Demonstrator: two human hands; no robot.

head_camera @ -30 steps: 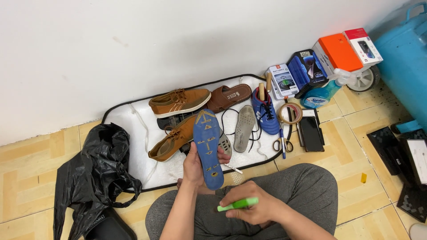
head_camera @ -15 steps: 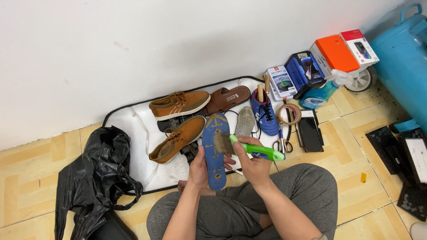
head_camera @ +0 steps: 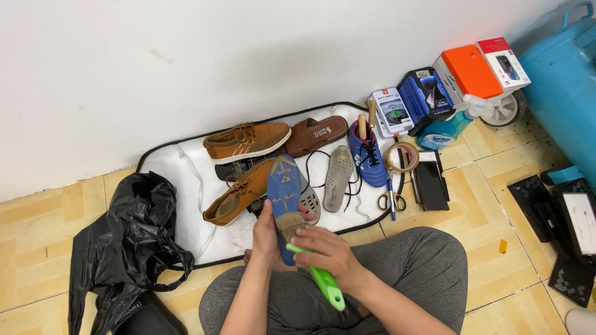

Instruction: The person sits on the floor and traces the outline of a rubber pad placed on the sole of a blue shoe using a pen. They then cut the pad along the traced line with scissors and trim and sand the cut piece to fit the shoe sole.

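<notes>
White mat [head_camera: 186, 205], tan tiles [head_camera: 37, 248], white wall [head_camera: 186, 62]

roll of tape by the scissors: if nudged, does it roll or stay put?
The tape roll lies flat on its side, so a nudge would probably slide it, not roll it. It looks hollow, so likely light. The scissors sit close by and may block it.

Blue insole [head_camera: 284, 189] with yellow marks; green-handled brush [head_camera: 316, 273]; tan suede shoes [head_camera: 247, 141] at eleven o'clock; black bag [head_camera: 124, 242].
</notes>
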